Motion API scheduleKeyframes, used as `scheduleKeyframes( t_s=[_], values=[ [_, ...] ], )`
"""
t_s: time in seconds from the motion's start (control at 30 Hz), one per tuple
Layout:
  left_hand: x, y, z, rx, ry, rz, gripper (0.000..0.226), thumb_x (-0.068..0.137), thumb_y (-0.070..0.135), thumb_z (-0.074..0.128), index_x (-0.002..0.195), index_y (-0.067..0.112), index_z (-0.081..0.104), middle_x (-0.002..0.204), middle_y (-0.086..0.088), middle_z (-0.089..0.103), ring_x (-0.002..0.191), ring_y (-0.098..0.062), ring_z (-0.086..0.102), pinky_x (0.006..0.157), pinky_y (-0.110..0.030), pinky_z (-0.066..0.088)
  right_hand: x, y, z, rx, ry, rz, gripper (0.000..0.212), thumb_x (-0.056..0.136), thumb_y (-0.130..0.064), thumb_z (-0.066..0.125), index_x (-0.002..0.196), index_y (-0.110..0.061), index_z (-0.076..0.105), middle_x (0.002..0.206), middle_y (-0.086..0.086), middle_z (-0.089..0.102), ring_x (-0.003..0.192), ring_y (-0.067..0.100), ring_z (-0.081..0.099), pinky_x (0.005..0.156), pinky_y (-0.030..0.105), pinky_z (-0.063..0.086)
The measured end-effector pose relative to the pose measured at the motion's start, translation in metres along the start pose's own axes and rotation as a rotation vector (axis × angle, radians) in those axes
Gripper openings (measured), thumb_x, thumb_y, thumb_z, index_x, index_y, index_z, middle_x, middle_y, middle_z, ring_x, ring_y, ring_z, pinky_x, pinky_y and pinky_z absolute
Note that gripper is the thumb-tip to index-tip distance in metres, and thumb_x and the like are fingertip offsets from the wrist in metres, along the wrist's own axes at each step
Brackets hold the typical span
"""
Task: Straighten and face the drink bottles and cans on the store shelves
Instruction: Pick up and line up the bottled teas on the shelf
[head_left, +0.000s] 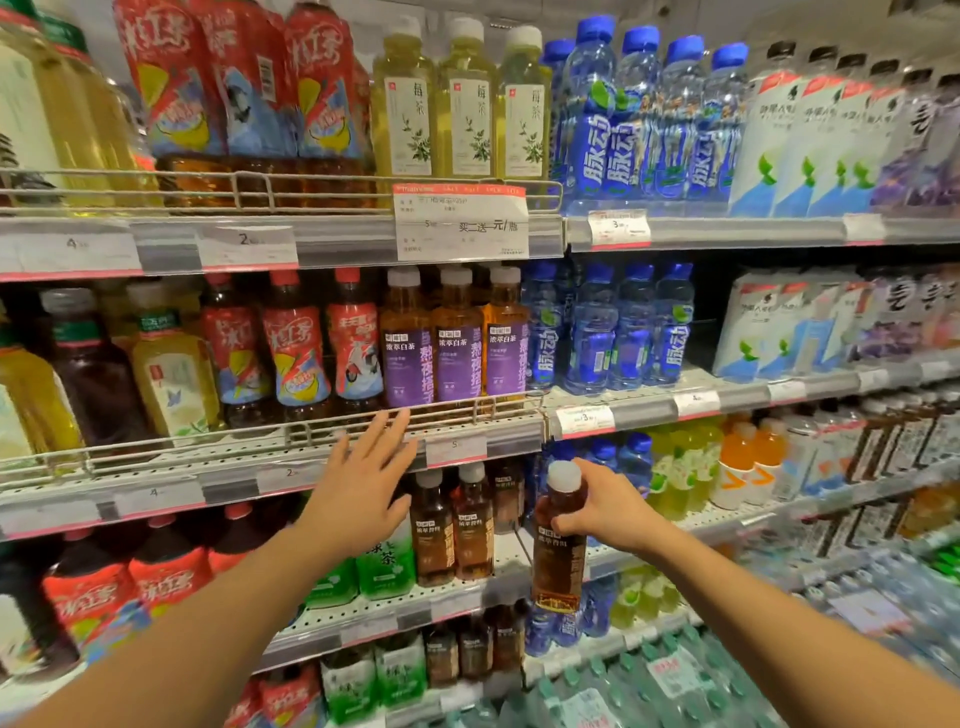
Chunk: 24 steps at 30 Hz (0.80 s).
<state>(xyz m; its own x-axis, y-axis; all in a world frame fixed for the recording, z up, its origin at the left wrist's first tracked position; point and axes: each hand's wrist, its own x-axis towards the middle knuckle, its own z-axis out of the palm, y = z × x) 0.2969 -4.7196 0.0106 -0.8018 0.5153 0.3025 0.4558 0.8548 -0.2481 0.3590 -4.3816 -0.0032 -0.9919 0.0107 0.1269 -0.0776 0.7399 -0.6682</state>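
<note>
- The right hand (605, 506) grips a brown tea bottle (558, 545) with a white cap just below its shoulder, fingers curled around it, and holds it out in front of the shelves, clear of any row, at about 5 o'clock from the middle of the view.
- The left hand (363, 483) is spread wide with straight fingers and holds nothing; it hovers at the edge of the middle shelf (311, 457), its fingertips near the wire rail below the purple-label tea bottles (457, 343).
- The bottle matches the 2 brown bottles (452, 525) standing on the shelf at 9 o'clock of it, so I judge it belongs in that row.
- To do this well: keep the bottle upright, turn it so the label faces out, set its base flat on the perforated shelf, then draw it to the front edge, in line with its neighbours.
- The free hand could steady the neighbouring bottles so none tip as the bottle goes in.
- The gap beside the 2 brown bottles looks narrow, so a slow entry is safer.
- The shelves are grey metal with price tags along the front strips; a large promotion tag (460, 221) hangs at 12 o'clock.
- Blue water bottles (613, 327) stand at 2 o'clock, red iced-tea bottles (291, 353) at 10 o'clock, orange drinks (748, 457) at 3 o'clock.
</note>
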Motion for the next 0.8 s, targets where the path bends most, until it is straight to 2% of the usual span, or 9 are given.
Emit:
scheduleKeyframes(
  t_s=[0.07, 0.17, 0.27, 0.4, 0.57, 0.63, 0.73, 0.8],
  values=[
    [-0.005, -0.003, 0.016, 0.054, 0.017, 0.028, 0.088, 0.097, 0.060, 0.042, 0.160, 0.025, -0.009, 0.167, -0.003, -0.021, 0.153, -0.029, -0.020, 0.123, -0.061, 0.004, 0.008, 0.008, 0.006, -0.017, 0.013, 0.007, 0.043, 0.061, -0.033, 0.084, 0.098, -0.026, 0.061, 0.091, -0.007, 0.070, 0.086, 0.014, 0.067, 0.073, 0.033, 0.055],
    [-0.006, -0.002, 0.027, 0.107, 0.023, 0.029, 0.094, 0.091, 0.061, 0.043, 0.162, 0.017, 0.001, 0.169, -0.006, -0.007, 0.155, -0.034, -0.010, 0.120, -0.066, 0.009, 0.024, 0.020, 0.017, -0.003, 0.016, 0.019, 0.043, 0.068, -0.027, 0.087, 0.101, -0.023, 0.059, 0.092, -0.006, 0.069, 0.085, 0.013, 0.065, 0.065, 0.020, 0.045],
    [-0.004, -0.003, 0.030, 0.114, 0.030, 0.036, 0.094, 0.089, 0.061, 0.042, 0.162, 0.018, 0.001, 0.170, -0.004, -0.008, 0.155, -0.033, -0.011, 0.120, -0.066, 0.009, 0.043, 0.030, 0.029, 0.013, 0.007, 0.046, 0.045, 0.070, -0.023, 0.089, 0.104, -0.022, 0.059, 0.096, -0.006, 0.068, 0.085, 0.008, 0.062, 0.062, 0.014, 0.040],
    [-0.005, -0.004, 0.034, 0.125, 0.044, 0.048, 0.094, 0.089, 0.062, 0.040, 0.162, 0.016, 0.003, 0.170, -0.005, -0.010, 0.155, -0.033, -0.011, 0.119, -0.067, 0.010, 0.069, 0.043, 0.050, 0.047, -0.045, 0.072, 0.057, 0.071, -0.017, 0.091, 0.117, -0.020, 0.058, 0.110, -0.001, 0.067, 0.102, 0.020, 0.064, 0.078, 0.025, 0.048],
    [-0.006, 0.000, 0.036, 0.143, 0.034, 0.037, 0.098, 0.086, 0.064, 0.038, 0.162, 0.017, -0.003, 0.168, -0.005, -0.017, 0.154, -0.033, -0.016, 0.119, -0.066, 0.006, 0.098, 0.054, 0.066, 0.182, -0.119, 0.095, 0.079, 0.072, -0.013, 0.089, 0.141, -0.016, 0.049, 0.133, -0.001, 0.064, 0.123, 0.018, 0.061, 0.108, 0.043, 0.048],
    [-0.006, 0.000, 0.037, 0.150, 0.037, 0.033, 0.098, 0.086, 0.064, 0.039, 0.162, 0.016, -0.001, 0.169, -0.005, -0.016, 0.154, -0.033, -0.016, 0.119, -0.066, 0.007, 0.104, 0.051, 0.069, 0.208, -0.170, 0.099, 0.083, 0.076, -0.011, 0.086, 0.148, -0.015, 0.044, 0.142, 0.000, 0.059, 0.130, 0.018, 0.055, 0.111, 0.039, 0.044],
    [-0.006, 0.000, 0.038, 0.156, 0.041, 0.034, 0.099, 0.086, 0.063, 0.042, 0.162, 0.015, 0.002, 0.169, -0.006, -0.013, 0.155, -0.033, -0.013, 0.119, -0.067, 0.008, 0.107, 0.049, 0.073, 0.225, -0.224, 0.096, 0.079, 0.086, -0.007, 0.080, 0.153, -0.014, 0.038, 0.146, -0.002, 0.051, 0.135, 0.015, 0.046, 0.105, 0.027, 0.037],
    [-0.005, 0.001, 0.037, 0.159, 0.043, 0.034, 0.099, 0.086, 0.064, 0.044, 0.162, 0.015, 0.004, 0.169, -0.006, -0.011, 0.155, -0.033, -0.011, 0.119, -0.067, 0.009, 0.106, 0.052, 0.076, 0.207, -0.215, 0.103, 0.082, 0.089, -0.019, 0.079, 0.157, -0.014, 0.033, 0.153, -0.001, 0.044, 0.139, 0.016, 0.041, 0.111, 0.031, 0.034]
  ],
)
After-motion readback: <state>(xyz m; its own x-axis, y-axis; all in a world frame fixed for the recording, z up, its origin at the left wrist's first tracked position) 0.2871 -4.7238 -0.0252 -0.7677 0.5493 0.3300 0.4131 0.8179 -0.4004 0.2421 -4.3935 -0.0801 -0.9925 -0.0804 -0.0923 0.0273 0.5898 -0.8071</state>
